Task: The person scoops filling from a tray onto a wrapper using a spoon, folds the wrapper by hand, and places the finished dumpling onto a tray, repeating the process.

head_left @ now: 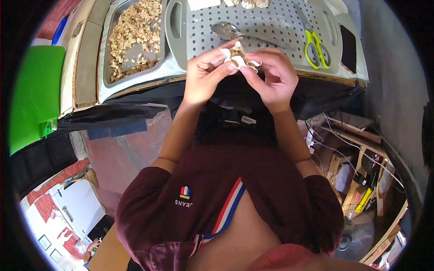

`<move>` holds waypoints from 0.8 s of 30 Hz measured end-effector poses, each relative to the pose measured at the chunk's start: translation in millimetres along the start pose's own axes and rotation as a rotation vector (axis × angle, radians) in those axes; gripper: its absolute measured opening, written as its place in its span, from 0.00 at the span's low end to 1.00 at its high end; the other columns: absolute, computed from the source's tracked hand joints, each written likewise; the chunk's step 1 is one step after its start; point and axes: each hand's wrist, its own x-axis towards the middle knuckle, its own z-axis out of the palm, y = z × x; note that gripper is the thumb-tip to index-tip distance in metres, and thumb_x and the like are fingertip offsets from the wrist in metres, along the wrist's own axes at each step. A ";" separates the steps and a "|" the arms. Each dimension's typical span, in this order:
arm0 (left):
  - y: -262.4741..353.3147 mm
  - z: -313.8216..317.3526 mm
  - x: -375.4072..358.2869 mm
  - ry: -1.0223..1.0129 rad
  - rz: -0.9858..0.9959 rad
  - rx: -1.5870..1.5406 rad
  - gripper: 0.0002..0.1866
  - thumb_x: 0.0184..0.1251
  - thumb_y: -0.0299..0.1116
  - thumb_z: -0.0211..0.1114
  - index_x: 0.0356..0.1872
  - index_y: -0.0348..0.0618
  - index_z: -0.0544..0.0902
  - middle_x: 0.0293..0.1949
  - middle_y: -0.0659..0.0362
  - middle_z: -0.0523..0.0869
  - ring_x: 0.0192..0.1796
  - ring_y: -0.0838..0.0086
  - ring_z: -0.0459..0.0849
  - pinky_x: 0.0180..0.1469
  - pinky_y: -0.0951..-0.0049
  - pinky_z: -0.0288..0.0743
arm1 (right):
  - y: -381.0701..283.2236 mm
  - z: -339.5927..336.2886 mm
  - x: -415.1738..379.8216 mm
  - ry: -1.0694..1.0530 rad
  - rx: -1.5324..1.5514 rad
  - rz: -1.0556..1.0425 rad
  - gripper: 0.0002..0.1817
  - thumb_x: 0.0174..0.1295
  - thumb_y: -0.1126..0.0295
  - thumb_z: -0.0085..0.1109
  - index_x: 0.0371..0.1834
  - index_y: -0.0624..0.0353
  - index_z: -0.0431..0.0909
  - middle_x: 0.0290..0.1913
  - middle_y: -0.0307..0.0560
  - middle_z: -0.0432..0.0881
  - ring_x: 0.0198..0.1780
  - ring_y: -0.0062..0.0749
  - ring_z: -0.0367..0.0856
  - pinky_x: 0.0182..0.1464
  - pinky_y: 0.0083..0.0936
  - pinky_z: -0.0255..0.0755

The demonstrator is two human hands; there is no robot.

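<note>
Between both hands is a small white wrapper (pixel 238 60), its edges folded up around a brown filling. My left hand (pixel 203 77) pinches its left side with thumb and fingers. On the other side, my right hand (pixel 278 79) grips the wrapper's right edge the same way. Just beyond the fingers, a metal spoon (pixel 226 30) with crumbs in its bowl lies on a grey perforated tray (pixel 194 22). Several small filled wrappers (pixel 248 3) sit at the top of that tray, beside a white sheet (pixel 203 4), both partly cut off.
On the left stands a metal baking pan (pixel 161 27) holding a crumbly, oat-like mixture (pixel 129 36). Scissors with lime-green handles (pixel 312 52) lie at the tray's right, and a dark phone (pixel 348 49) is by its edge. A green panel (pixel 36 90) is at far left.
</note>
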 end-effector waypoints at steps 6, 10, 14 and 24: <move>5.2 12.8 5.2 -0.114 -0.091 0.144 0.24 0.72 0.36 0.56 0.64 0.35 0.68 0.59 0.57 0.75 0.54 0.78 0.77 0.49 0.77 0.76 | 11.8 -1.6 -8.1 0.049 0.066 0.057 0.15 0.51 0.86 0.64 0.44 0.65 0.79 0.45 0.46 0.76 0.46 0.27 0.79 0.44 0.21 0.80; 3.2 20.0 9.1 -0.153 0.068 0.176 0.23 0.68 0.35 0.61 0.60 0.34 0.69 0.55 0.57 0.77 0.52 0.78 0.77 0.54 0.75 0.72 | 15.0 -2.2 -10.1 0.059 0.095 0.071 0.16 0.51 0.86 0.64 0.44 0.65 0.78 0.46 0.46 0.76 0.48 0.28 0.79 0.45 0.21 0.80; 18.8 21.2 10.6 -0.224 -0.076 0.345 0.33 0.57 0.35 0.70 0.63 0.35 0.68 0.57 0.56 0.76 0.54 0.76 0.76 0.59 0.72 0.69 | 14.0 -3.9 -10.6 0.014 0.152 0.098 0.15 0.50 0.85 0.65 0.43 0.65 0.78 0.45 0.45 0.76 0.47 0.27 0.79 0.44 0.20 0.80; 15.5 20.0 5.8 -0.161 -0.076 0.493 0.34 0.42 0.30 0.75 0.56 0.41 0.74 0.42 0.57 0.84 0.44 0.75 0.84 0.47 0.74 0.77 | -7.1 -10.4 -0.4 -0.129 -0.007 0.273 0.12 0.50 0.83 0.67 0.39 0.64 0.81 0.41 0.43 0.80 0.41 0.23 0.81 0.37 0.16 0.78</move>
